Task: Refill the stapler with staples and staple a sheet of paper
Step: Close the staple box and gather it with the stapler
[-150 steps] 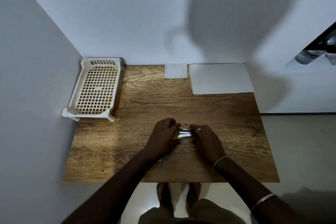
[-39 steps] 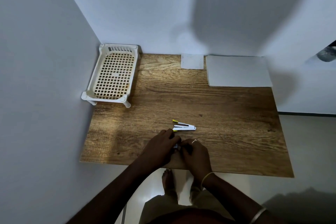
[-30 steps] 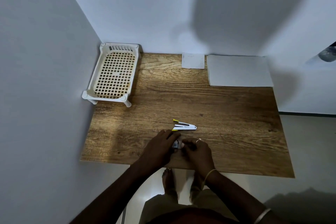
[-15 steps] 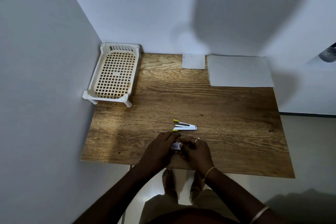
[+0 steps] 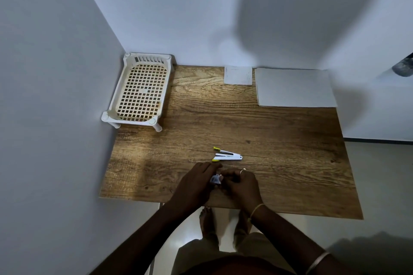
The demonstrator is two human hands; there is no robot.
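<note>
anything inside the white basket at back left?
Nothing visible. The white basket shows only its bare grid floor, with the wooden table dark beneath. The near rim hides a thin strip of floor, so something tiny there cannot be ruled out.

One head-worn wide view (no second), looking steeply down, near the table [image 5: 290, 163], walls behind.

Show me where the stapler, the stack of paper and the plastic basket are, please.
stapler [image 5: 228, 156]: head view, on its white body, lying open on the table.
stack of paper [image 5: 295, 87]: head view, middle of the top sheet.
plastic basket [image 5: 143, 91]: head view, on its grid floor.
</note>
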